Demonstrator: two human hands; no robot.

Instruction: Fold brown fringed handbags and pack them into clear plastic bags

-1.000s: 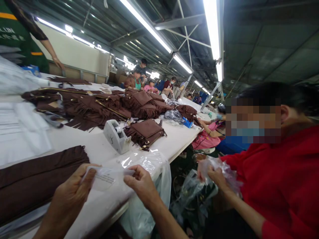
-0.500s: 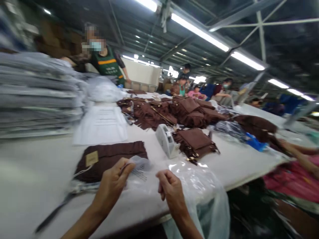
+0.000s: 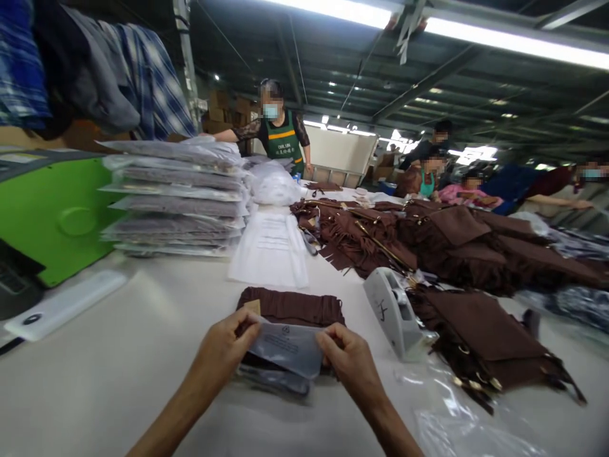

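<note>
Left hand (image 3: 231, 341) and right hand (image 3: 351, 353) apart, we pinched the plastic (image 3: 286, 348) by opposite edges, best for something likely light and limp.

Showing deep brown on the folded bundle (image 3: 295, 306), tan on its tag (image 3: 252, 307), milky grey with dark print (image 3: 285, 331) on the plastic sleeve (image 3: 299, 360); carrying bright green on the machine (image 3: 71, 203), blue-and-white checks on the hanging shirt (image 3: 155, 82).

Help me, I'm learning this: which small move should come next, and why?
Perhaps lower the translucent printed plastic film toward the folded brown fabric bundle: the left hand and right hand pinch the film's upper corners, and it overlaps the bundle in view.
</note>
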